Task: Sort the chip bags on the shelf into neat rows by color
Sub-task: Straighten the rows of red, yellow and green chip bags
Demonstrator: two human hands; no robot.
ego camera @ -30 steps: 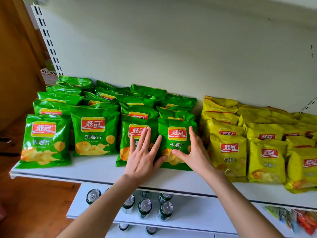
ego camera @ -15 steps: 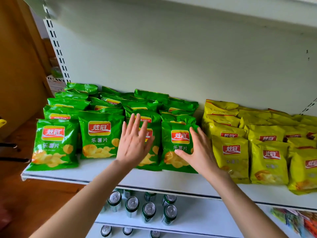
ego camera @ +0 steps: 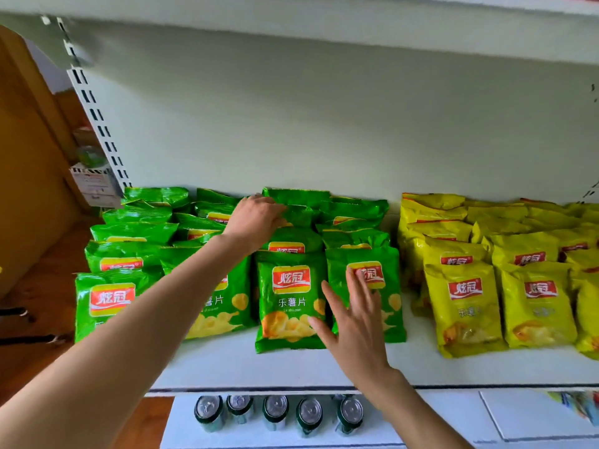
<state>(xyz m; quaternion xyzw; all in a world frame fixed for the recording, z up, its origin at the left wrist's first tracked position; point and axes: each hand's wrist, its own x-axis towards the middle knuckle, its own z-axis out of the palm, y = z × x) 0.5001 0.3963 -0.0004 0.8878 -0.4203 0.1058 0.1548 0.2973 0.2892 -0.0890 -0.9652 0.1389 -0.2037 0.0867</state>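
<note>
Beneath both hands, shelf (ego camera: pixel 227 364) packed with green chip bags (ego camera: pixel 136 233), yellow chip bags (ego camera: pixel 534 303) right of the right hand (ego camera: pixel 353 319). Left hand (ego camera: pixel 256 222) curled onto a rear green bag (ego camera: pixel 301 215); right hand flat, fingers spread, against a front green bag (ego camera: pixel 392 286). Below the wrists, cans (ego camera: pixel 275 411).

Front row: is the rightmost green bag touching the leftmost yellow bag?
Apart. The head view shows a strip of bare white shelf between the lower edges of the rightmost green bag and the leftmost yellow bag.
</note>
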